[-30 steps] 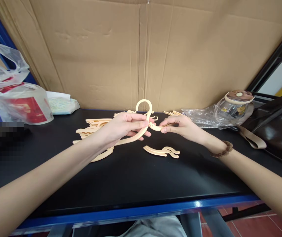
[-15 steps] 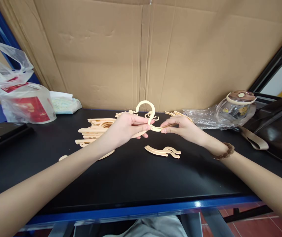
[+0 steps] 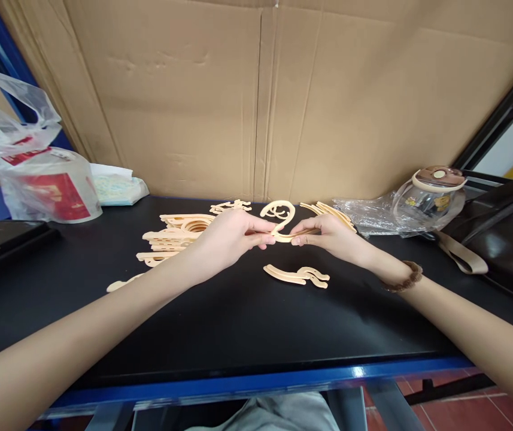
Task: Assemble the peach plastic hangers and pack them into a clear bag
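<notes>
Both hands meet over the middle of the black table [image 3: 247, 323] on one cream plastic hanger [image 3: 279, 216]. My left hand [image 3: 231, 235] pinches its left arm near the hook, fingers closed. My right hand [image 3: 325, 234] pinches its right arm, fingers closed too. The hook loop tilts back and lies low between the hands. A loose hanger piece [image 3: 296, 275] lies flat just in front of the hands. A stack of more cream hangers [image 3: 173, 236] sits behind my left hand, and a few others [image 3: 334, 212] lie behind my right hand.
A cardboard wall [image 3: 256, 96] closes off the back. At the left are a plastic bag with a red-labelled tub [image 3: 45, 191], a tissue pack [image 3: 117, 187] and a dark device [image 3: 0, 236]. At the right are crinkled clear plastic [image 3: 366, 215], a lidded glass jar [image 3: 431, 194] and a dark brown bag [image 3: 498, 239].
The hanger has been lowered and its hook tipped backward from upright to nearly flat. Both hands have stayed pinched on it and dropped slightly toward the table.
</notes>
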`<control>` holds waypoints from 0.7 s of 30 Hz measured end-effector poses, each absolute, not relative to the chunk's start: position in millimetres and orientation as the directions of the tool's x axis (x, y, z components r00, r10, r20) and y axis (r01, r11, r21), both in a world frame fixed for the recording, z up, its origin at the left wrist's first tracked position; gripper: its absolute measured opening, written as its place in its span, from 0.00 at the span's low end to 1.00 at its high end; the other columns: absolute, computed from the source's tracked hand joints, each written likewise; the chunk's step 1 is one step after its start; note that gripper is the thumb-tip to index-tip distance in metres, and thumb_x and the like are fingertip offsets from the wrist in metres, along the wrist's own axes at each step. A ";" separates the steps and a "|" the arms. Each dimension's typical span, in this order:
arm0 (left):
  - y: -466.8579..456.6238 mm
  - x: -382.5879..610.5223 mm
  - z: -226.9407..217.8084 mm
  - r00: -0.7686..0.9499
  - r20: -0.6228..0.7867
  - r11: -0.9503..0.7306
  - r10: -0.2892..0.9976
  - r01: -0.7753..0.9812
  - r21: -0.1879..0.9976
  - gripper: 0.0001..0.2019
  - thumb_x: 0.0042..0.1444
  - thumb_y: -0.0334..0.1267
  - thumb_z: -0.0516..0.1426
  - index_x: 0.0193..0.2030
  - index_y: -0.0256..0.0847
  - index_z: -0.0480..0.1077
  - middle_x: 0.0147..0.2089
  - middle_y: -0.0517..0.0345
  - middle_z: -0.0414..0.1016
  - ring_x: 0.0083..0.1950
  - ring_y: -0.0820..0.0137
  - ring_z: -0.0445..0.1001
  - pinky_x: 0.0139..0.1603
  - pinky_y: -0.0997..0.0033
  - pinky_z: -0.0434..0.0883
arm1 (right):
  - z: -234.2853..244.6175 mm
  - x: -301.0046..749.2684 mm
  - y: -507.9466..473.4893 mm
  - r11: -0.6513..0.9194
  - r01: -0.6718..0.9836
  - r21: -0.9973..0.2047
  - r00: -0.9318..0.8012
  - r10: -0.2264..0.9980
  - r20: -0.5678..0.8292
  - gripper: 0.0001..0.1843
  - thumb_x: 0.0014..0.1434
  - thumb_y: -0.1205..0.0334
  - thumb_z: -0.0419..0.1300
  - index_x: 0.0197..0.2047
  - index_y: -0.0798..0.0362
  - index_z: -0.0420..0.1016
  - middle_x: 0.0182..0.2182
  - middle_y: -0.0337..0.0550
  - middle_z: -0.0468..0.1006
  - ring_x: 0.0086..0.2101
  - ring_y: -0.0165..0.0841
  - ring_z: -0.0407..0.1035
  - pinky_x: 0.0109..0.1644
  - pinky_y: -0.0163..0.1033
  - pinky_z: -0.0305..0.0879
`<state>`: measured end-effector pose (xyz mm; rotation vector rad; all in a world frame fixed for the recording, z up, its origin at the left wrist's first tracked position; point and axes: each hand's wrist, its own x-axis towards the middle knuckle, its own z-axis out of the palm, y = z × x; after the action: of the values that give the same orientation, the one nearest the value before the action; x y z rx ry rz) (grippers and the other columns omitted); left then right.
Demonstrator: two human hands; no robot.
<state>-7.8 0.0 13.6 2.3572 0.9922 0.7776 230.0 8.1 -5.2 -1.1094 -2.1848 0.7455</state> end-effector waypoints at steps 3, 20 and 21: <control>2.6 -7.1 10.1 0.633 0.283 -0.649 0.720 0.472 0.597 0.11 0.60 0.42 0.54 0.38 0.43 0.77 0.31 0.62 0.78 0.35 0.69 0.76 0.37 0.73 0.69 | -9.7 228.3 10.2 0.476 0.501 -0.723 -0.493 0.843 0.213 0.15 0.55 0.50 0.62 0.39 0.52 0.79 0.36 0.42 0.80 0.38 0.35 0.72 0.45 0.42 0.65; -3.0 -9.8 16.5 0.526 0.430 -0.614 0.734 0.784 0.090 0.19 0.67 0.36 0.42 0.61 0.42 0.63 0.53 0.51 0.76 0.50 0.57 0.75 0.45 0.62 0.69 | 8.4 243.3 10.9 0.383 0.660 -0.646 -0.027 0.871 0.490 0.19 0.57 0.46 0.59 0.42 0.54 0.73 0.36 0.48 0.77 0.39 0.40 0.69 0.43 0.45 0.63; -4.3 -7.4 13.7 0.537 0.436 -0.621 0.722 0.780 0.068 0.19 0.67 0.35 0.43 0.61 0.41 0.62 0.54 0.50 0.75 0.50 0.58 0.75 0.45 0.63 0.69 | 7.2 239.8 7.8 0.411 0.743 -0.529 -0.016 0.801 0.599 0.19 0.58 0.47 0.58 0.45 0.53 0.71 0.41 0.51 0.76 0.43 0.43 0.69 0.47 0.49 0.62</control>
<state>-7.4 -4.3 13.7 2.8701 1.4113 0.7104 239.8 7.8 7.2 -1.3427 -1.7643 0.0810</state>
